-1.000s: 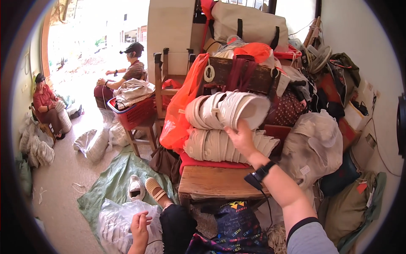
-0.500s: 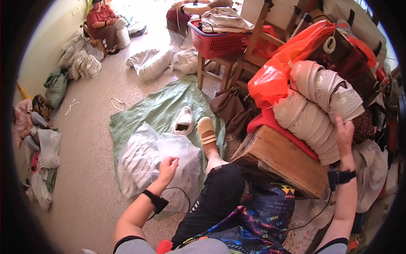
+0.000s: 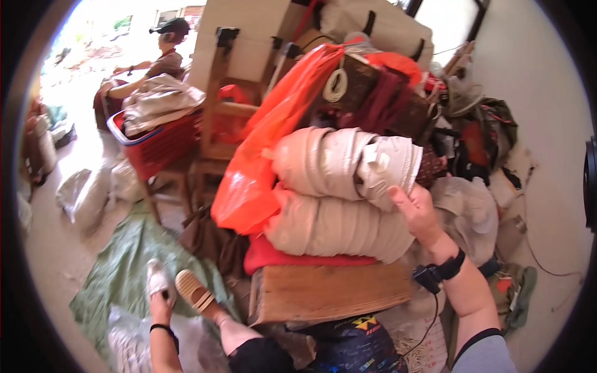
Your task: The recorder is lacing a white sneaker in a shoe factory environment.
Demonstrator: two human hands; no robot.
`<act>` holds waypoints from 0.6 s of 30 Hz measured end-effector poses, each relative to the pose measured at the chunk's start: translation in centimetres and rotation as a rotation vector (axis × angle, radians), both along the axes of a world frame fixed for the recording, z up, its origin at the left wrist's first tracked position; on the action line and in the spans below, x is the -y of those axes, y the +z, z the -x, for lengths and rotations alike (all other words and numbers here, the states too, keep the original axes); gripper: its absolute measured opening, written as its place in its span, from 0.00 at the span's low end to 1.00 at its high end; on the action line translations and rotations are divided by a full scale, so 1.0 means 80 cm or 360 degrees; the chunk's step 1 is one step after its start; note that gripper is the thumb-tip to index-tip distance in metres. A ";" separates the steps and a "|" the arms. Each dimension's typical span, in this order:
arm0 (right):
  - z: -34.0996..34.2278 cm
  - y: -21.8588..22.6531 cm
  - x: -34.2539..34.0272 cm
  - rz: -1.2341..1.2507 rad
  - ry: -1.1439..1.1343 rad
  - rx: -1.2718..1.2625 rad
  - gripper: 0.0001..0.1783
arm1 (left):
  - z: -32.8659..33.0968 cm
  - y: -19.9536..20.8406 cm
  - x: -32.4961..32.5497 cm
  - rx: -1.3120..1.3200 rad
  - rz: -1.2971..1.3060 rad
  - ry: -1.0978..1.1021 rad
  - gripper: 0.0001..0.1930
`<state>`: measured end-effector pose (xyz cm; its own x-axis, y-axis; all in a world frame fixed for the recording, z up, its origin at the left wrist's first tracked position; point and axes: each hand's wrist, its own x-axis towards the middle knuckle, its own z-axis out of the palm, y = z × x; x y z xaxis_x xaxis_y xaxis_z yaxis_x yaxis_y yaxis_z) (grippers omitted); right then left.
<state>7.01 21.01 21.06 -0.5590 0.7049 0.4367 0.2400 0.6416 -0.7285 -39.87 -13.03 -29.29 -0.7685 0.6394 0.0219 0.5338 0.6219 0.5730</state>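
My right hand [image 3: 418, 214] is at the near end of the upper stack of nested off-white shoe uppers [image 3: 339, 163]. Its thumb presses the lower edge of the end upper [image 3: 388, 166], and the other fingers curl out of sight. Below lies a second row of nested uppers [image 3: 339, 227], on red cloth over a wooden box [image 3: 333, 289]. Low on the left, my left hand [image 3: 161, 303] meets the heel end of a white shoe [image 3: 155, 276]; its fingers are hidden and blurred. The shoe is over a green cloth [image 3: 124, 248], beside my sandalled foot [image 3: 194, 291].
An orange plastic bag [image 3: 249, 186] touches the stacks' far end. Behind it stand a wooden chair [image 3: 214, 118] and a red basket [image 3: 158, 146] with pale fabric. A clear bag of white pieces [image 3: 193, 339] lies by my leg. Another person [image 3: 168, 62] sits at the back left.
The view has swung right. My left hand has moved from above the clear bag to the white shoe. My right hand stays at the stack's end, its thumb now against the end upper.
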 end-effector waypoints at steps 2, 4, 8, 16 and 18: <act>-0.004 0.004 -0.002 0.0033 -0.0018 0.0038 0.16 | -0.017 0.000 -0.032 0.0024 0.0456 0.0086 0.20; -0.004 -0.003 -0.004 0.0114 0.0045 0.0043 0.19 | -0.014 -0.027 -0.032 0.0117 0.0616 0.0112 0.28; -0.012 -0.018 -0.015 0.0224 0.0022 0.0018 0.20 | -0.016 -0.053 -0.027 0.0035 0.0421 0.0261 0.14; -0.008 -0.008 -0.018 -0.0521 -0.0144 0.0204 0.17 | -0.062 0.078 0.006 0.0350 -0.0541 0.0146 0.06; -0.007 -0.021 -0.028 -0.0505 -0.0164 0.0178 0.16 | -0.059 0.100 0.036 0.0239 -0.0659 0.0126 0.06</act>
